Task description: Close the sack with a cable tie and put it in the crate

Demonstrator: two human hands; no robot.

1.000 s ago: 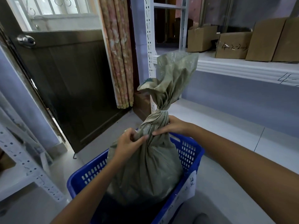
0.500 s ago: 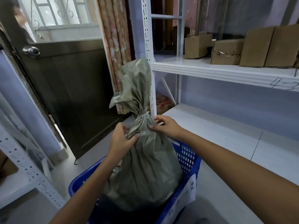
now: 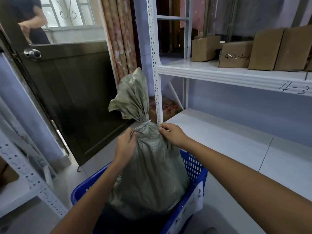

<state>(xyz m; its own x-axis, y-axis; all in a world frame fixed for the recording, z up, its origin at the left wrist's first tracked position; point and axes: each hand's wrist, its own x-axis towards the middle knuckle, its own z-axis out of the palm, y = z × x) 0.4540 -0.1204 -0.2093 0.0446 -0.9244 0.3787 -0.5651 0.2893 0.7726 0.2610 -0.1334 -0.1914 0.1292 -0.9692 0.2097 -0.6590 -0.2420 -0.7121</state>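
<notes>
A grey-green woven sack (image 3: 152, 174) stands upright inside a blue plastic crate (image 3: 194, 168). A pale cable tie (image 3: 145, 122) cinches its neck, and the loose top flares above it. My left hand (image 3: 125, 146) pinches the sack's fabric on the left shoulder just below the tie. My right hand (image 3: 172, 135) pinches the fabric on the right shoulder. The sack's bottom is hidden by the crate walls.
A white metal shelf rack (image 3: 236, 75) with cardboard boxes (image 3: 236, 54) runs along the right, its lower shelf (image 3: 236, 141) beside the crate. A dark door (image 3: 72, 98) and a curtain (image 3: 121, 39) stand behind. Another rack post (image 3: 32, 181) is at left. A person (image 3: 32, 21) stands beyond the door.
The sack's flared top has swung from the right to upright and left. Both hands have shifted on the sack's shoulders just under the tie. The view has tilted upward.
</notes>
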